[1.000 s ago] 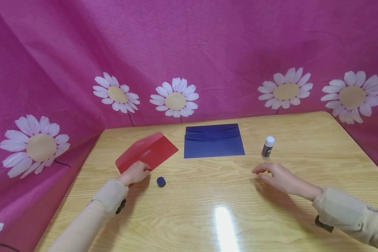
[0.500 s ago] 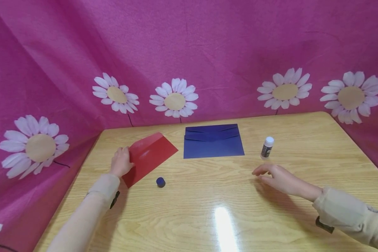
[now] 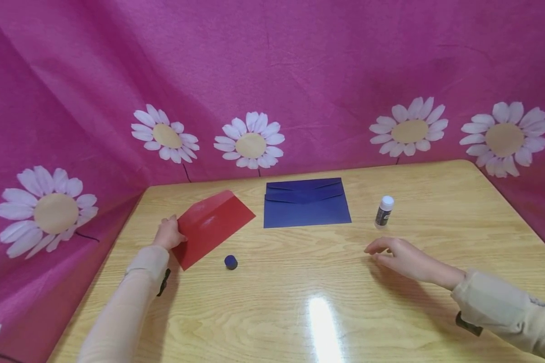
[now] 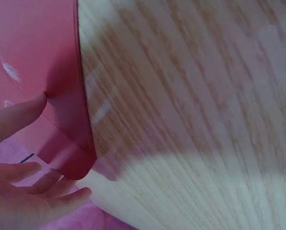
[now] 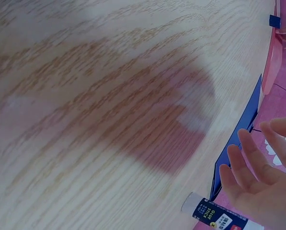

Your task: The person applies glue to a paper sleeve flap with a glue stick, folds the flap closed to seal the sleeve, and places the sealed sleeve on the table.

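Observation:
At the left of the table, my left hand (image 3: 169,234) holds the left end of a red envelope (image 3: 218,222). In the left wrist view the thumb presses on the face of the envelope (image 4: 32,38), and the other fingers lie at its flap end, partly behind it. Shiny streaks show on the flap. My right hand (image 3: 401,258) hovers over the table on the right with loosely bent fingers, holding nothing. Just beyond it a glue stick (image 3: 384,210) with a white top stands upright; its label reads in the right wrist view.
A dark blue envelope (image 3: 307,214) lies flat at the back middle, its flap side up. A small dark blue cylinder (image 3: 230,262), like a cap, sits right of the red envelope. A pink curtain (image 3: 300,75) with printed daisies hangs behind the wooden table (image 3: 272,302).
My left hand has moved left and back, from the near edge of the red envelope to its left end. The right hand and the other things stay put.

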The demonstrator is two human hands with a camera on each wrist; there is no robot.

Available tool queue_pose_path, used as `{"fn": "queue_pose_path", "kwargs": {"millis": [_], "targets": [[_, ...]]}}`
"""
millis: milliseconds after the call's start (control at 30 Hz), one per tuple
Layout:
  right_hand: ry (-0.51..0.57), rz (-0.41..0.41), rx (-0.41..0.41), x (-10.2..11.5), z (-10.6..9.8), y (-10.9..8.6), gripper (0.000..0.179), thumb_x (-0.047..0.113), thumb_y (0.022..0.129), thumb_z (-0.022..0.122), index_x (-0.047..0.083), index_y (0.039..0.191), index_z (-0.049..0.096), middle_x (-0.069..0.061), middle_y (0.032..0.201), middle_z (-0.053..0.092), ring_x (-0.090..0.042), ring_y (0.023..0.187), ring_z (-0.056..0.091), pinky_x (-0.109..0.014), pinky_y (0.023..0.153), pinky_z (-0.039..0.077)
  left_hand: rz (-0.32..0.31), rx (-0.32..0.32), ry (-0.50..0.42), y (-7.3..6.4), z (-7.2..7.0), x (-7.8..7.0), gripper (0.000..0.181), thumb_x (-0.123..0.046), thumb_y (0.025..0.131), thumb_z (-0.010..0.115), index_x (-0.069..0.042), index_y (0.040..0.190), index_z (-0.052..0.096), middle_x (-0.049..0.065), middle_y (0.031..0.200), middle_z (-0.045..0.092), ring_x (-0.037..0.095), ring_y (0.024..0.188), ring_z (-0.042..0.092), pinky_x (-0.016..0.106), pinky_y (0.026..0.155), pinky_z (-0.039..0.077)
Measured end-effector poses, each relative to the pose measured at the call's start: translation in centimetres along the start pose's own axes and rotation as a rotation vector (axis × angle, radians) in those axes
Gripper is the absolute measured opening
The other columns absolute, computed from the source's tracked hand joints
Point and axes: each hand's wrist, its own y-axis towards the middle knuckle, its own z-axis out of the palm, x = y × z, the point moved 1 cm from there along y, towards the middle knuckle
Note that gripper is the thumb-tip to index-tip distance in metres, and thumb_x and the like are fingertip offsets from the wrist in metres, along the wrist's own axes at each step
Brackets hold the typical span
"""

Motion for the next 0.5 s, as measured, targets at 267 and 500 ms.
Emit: {"fn": "queue_pose_path", "kwargs": {"millis": [267, 500], "targets": [[0.033, 0.020, 0.020, -0.2, 0.1, -0.1, 0.018, 0.002, 0.084, 0.054, -0.003, 0.099, 0.062, -0.013, 0.096, 0.063, -0.027, 0.089, 0.057, -0.044, 0.077, 0.046, -0.034, 0.028, -0.041, -0.1, -0.1, 1.1, 0.067, -0.036, 0.055, 0.082, 0.008, 0.096, 0.053, 0.026, 0.090, 0.048, 0.040, 0.085, 0.046, 0.044, 0.074, 0.042], [0.028, 0.016, 0.026, -0.2, 0.2, 0.0, 0.018, 0.002, 0.084, 0.054, -0.002, 0.099, 0.062, -0.011, 0.095, 0.063, -0.026, 0.089, 0.058, -0.042, 0.076, 0.047, 0.037, 0.005, -0.079, 1.5, 2.5, 5.1, 0.051, -0.026, 0.063, 0.077, 0.006, 0.093, 0.051, 0.020, 0.081, 0.056, 0.034, 0.073, 0.052, 0.039, 0.064, 0.043]]}}
